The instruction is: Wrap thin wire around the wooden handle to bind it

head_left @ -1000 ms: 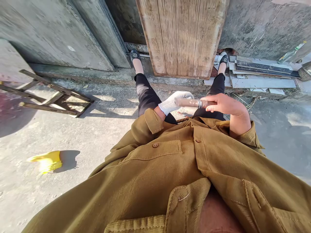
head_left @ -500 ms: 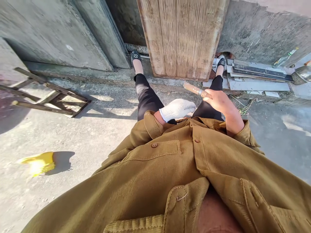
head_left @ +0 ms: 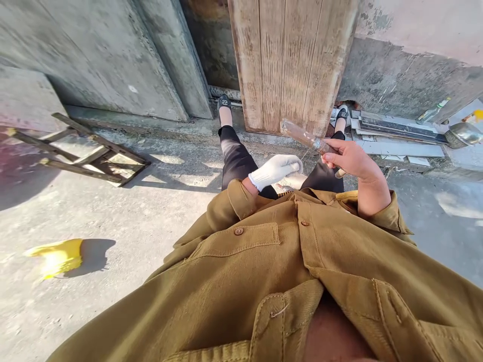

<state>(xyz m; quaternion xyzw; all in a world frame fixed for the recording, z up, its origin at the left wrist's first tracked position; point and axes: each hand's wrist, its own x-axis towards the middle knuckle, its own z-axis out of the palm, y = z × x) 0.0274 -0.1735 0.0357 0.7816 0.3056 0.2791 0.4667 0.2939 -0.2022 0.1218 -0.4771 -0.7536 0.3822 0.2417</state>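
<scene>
My right hand point(head_left: 352, 158), bare, is closed around one end of a brown stick-like piece point(head_left: 300, 134), which may be wood. Silvery wire point(head_left: 319, 146) is wound about its middle, just beyond my fingers. The far end of the piece tilts up and to the left, in front of the plank door. A thin strand runs from the winding down to my left hand point(head_left: 279, 170), which wears a white knitted glove. Its fingers are pinched together at the strand's end. Another pale end point(head_left: 340, 173) shows below my right hand.
A plank door point(head_left: 290, 65) stands ahead between my feet. At left lies a wooden stool point(head_left: 94, 151) on its side, with a yellow object point(head_left: 56, 256) nearer on the concrete. To the right are stacked strips point(head_left: 400, 138), a bottle point(head_left: 433, 109) and a metal bowl point(head_left: 464, 134).
My right hand has turned and lifted slightly with the brown piece, showing more of the wire winding. My gloved left hand stays close to it. The view has shifted a little.
</scene>
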